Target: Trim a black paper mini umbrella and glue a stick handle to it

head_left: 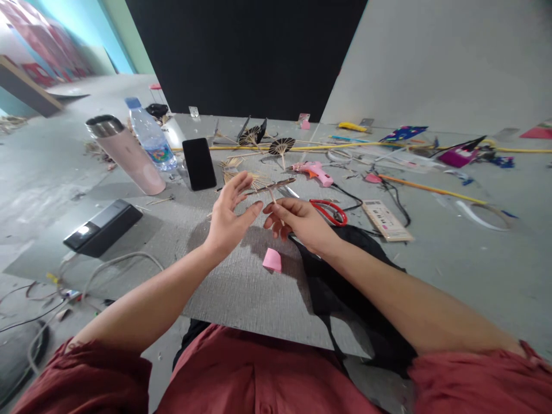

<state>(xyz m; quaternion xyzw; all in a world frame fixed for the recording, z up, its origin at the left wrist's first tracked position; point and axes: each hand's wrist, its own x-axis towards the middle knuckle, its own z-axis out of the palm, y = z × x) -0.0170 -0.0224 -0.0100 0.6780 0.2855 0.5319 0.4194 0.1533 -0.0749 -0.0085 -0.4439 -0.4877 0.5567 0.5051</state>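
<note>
Between the fingertips of my right hand (pixel 291 217) is the thin wooden handle of a miniature umbrella (pixel 276 186). Its dark top is seen almost edge-on, tilted up to the right. My left hand (pixel 230 215) is beside it with fingers spread and holds nothing; its thumb tip comes close to the right fingertips. Behind the hands lie loose thin wooden sticks (pixel 233 171). Farther back are a similar dark miniature umbrella (pixel 282 147) with pale ribs and a pink glue gun (pixel 314 171). A small pink paper piece (pixel 272 260) lies on the table below my hands.
A pink tumbler (pixel 129 155), water bottle (pixel 150 135), phone (pixel 199 164) and black power bank (pixel 103 227) stand or lie at left. Red-handled scissors (pixel 330 213), a boxed pack (pixel 387 220) and black cloth (pixel 345 282) are at right. A black panel (pixel 245 57) rises behind.
</note>
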